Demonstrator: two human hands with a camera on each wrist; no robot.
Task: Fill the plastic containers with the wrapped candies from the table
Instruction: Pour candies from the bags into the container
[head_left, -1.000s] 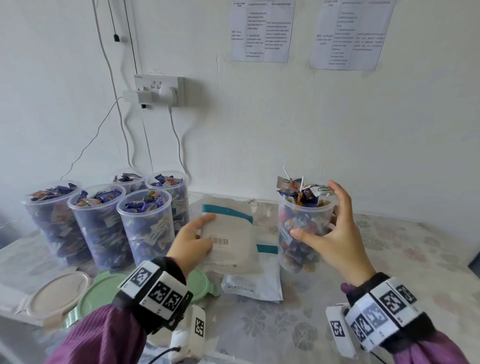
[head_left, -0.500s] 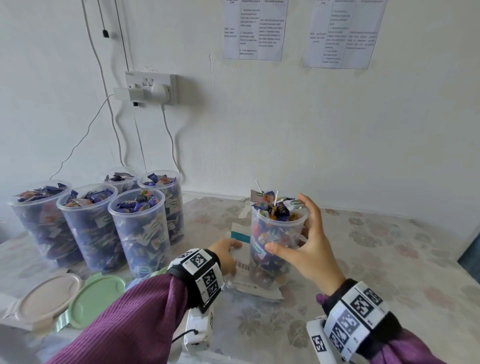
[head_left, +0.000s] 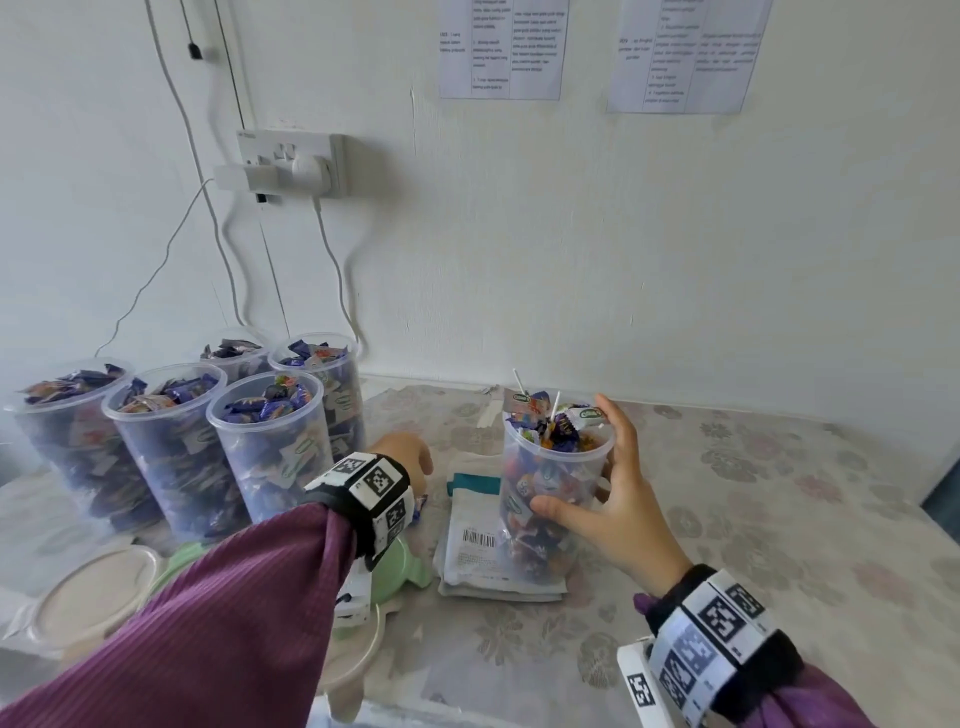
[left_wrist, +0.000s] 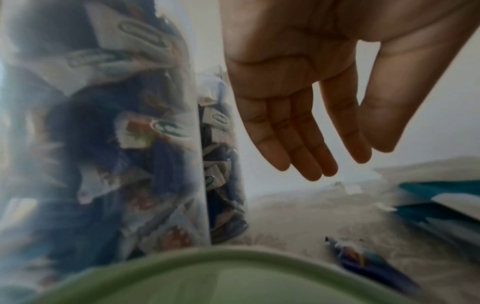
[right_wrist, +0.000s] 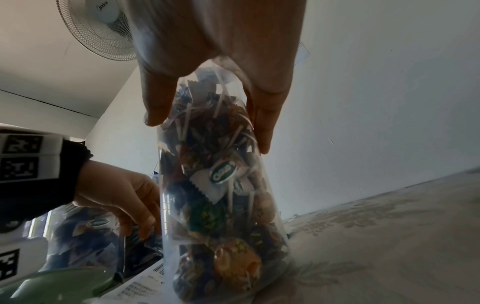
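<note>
My right hand (head_left: 618, 499) wraps thumb and fingers round a clear, tall plastic container (head_left: 553, 493), heaped with crinkly wrapped candies and lollipop sticks; it stands on flat white mailer bags (head_left: 475, 545) on the floral-clothed desk (head_left: 779, 519). My left hand (left_wrist: 306, 86) hangs slack, fingers straight, holding nothing. Five filled containers (head_left: 270, 447) crowd the left, round green lid (head_left: 402, 564) before them. Only the left wrist view shows clearly a loose blue-wrapped candy (left_wrist: 363, 261) on the cloth; only the right wrist view shows a wall fan (right_wrist: 98, 26).
</note>
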